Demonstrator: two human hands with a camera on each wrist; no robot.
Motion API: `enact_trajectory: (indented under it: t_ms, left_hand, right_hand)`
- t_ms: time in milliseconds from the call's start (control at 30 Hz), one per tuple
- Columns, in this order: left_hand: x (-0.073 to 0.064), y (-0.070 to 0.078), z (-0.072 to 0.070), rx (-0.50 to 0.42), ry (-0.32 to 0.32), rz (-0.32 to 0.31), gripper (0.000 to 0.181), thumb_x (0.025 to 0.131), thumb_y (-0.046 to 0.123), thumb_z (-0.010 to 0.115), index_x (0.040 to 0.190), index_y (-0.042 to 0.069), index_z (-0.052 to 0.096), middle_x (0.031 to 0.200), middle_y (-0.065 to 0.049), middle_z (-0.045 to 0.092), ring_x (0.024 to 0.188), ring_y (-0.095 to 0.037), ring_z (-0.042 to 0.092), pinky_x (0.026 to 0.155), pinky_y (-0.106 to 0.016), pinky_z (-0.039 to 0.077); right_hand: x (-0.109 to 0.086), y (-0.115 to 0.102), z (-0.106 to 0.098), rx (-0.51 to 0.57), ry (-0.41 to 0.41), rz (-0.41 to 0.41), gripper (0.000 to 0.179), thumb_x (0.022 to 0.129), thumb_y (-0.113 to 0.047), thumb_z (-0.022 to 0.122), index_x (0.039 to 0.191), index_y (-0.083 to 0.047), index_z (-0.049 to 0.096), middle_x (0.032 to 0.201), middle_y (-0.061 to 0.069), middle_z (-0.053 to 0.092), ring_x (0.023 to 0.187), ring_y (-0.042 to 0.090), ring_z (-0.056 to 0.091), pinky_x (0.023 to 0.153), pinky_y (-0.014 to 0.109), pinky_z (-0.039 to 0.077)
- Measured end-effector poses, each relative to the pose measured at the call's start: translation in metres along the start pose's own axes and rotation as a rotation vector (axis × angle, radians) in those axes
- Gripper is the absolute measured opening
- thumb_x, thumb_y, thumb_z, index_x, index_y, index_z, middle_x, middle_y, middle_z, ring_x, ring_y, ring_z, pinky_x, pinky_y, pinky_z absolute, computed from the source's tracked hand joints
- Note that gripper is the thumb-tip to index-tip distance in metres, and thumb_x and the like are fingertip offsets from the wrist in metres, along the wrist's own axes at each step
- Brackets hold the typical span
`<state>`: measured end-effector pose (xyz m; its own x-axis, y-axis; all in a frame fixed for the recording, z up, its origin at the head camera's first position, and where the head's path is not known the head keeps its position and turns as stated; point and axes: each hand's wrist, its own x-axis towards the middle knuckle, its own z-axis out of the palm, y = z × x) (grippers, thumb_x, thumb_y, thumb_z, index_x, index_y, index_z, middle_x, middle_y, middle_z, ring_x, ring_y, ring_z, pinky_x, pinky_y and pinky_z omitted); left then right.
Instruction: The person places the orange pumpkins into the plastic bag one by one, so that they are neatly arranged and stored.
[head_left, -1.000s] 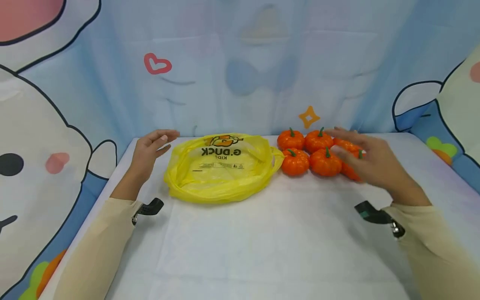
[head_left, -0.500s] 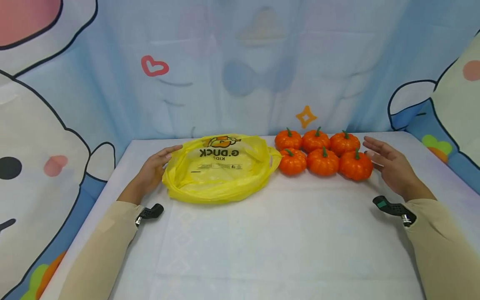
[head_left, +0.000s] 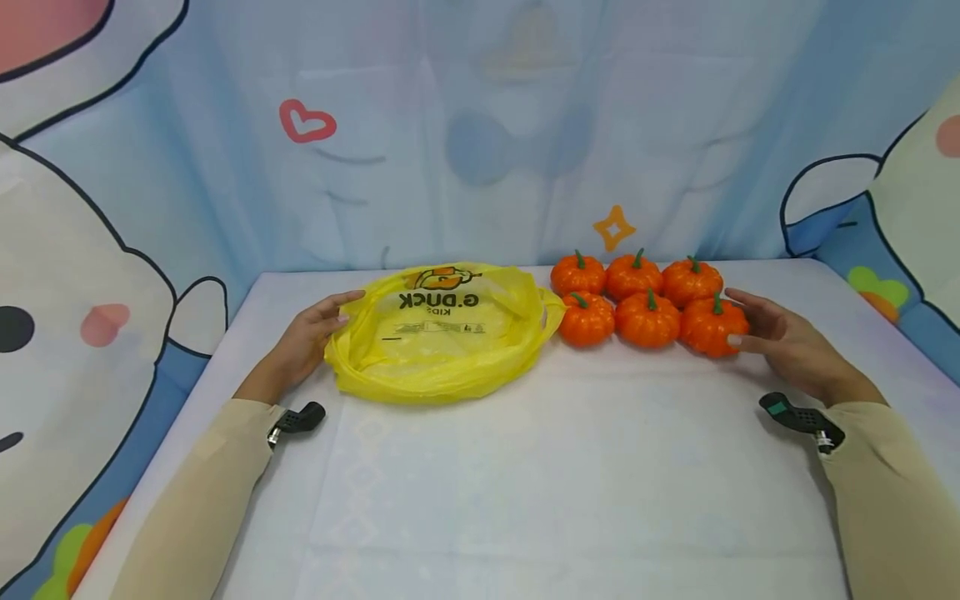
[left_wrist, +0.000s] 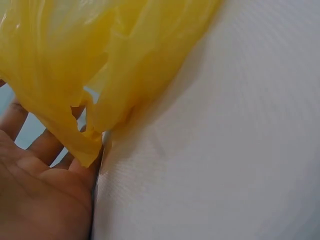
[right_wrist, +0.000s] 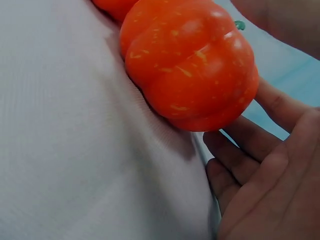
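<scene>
A yellow plastic bag (head_left: 442, 367) printed with a duck lies flat on the left half of the table. My left hand (head_left: 307, 340) is at its left edge, fingers spread loosely against the plastic. In the left wrist view, a torn-looking corner of the bag (left_wrist: 145, 60) hangs over those fingers. Several small orange pumpkins with green stems stand in two rows to the right of the bag. My right hand (head_left: 806, 346) is around the right side of the front-right pumpkin (head_left: 708, 327), thumb in front and fingers behind. In the right wrist view, its fingers (right_wrist: 237, 150) reach loosely around this pumpkin (right_wrist: 190, 65).
A white cloth (head_left: 525, 483) covers the table. The back row of pumpkins (head_left: 633, 277) stands near the table's far edge. Behind it hangs a light blue cartoon curtain (head_left: 517, 83). A small black camera mount (head_left: 801, 417) sits at the right wrist, another mount (head_left: 302, 418) at the left.
My right hand has moved from above the pumpkins to the right side of the front-right one, its thumb now in front. My left hand has come down to the bag's left edge.
</scene>
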<state>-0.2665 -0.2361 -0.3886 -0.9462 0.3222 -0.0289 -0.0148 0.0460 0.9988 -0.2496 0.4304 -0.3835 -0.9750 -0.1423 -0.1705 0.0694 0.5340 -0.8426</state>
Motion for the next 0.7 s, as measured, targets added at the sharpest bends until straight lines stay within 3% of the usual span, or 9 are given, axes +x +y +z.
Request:
enact_trajectory:
  t_ms: [167,500,700]
  left_hand:
    - [-0.0023,-0.0001,-0.0006,-0.016,0.024,0.012,0.045,0.103,0.019,0.048,0.148,0.014,0.045,0.166,-0.001,0.014,0.151,-0.022,0.014,0.096,-0.009,0.045]
    - [-0.0018,-0.0005,-0.0005,0.012,0.021,-0.006,0.046,0.103,0.023,0.049,0.148,0.014,0.044,0.166,0.0,0.016,0.153,-0.019,0.011,0.104,-0.013,0.041]
    - [0.0,-0.0029,-0.0011,-0.027,0.003,0.003,0.044,0.105,0.022,0.045,0.148,0.013,0.044,0.163,-0.002,0.022,0.141,-0.015,0.033,0.1,-0.013,0.043]
  right_hand:
    - [0.0034,-0.0029,0.0027,-0.061,-0.006,0.007,0.092,0.093,-0.031,0.069,0.16,-0.031,0.006,0.166,0.014,-0.004,0.149,0.045,0.003,0.116,0.068,0.013]
    - [0.0005,-0.0052,0.0048,-0.137,0.012,0.02,0.099,0.091,-0.033,0.071,0.159,-0.01,0.003,0.163,0.025,0.002,0.146,0.052,0.008,0.112,0.071,0.017]
    - [-0.0002,-0.0032,0.0018,-0.145,0.018,0.037,0.097,0.091,-0.037,0.07,0.159,-0.009,0.007,0.163,0.025,0.006,0.146,0.051,0.011,0.113,0.071,0.018]
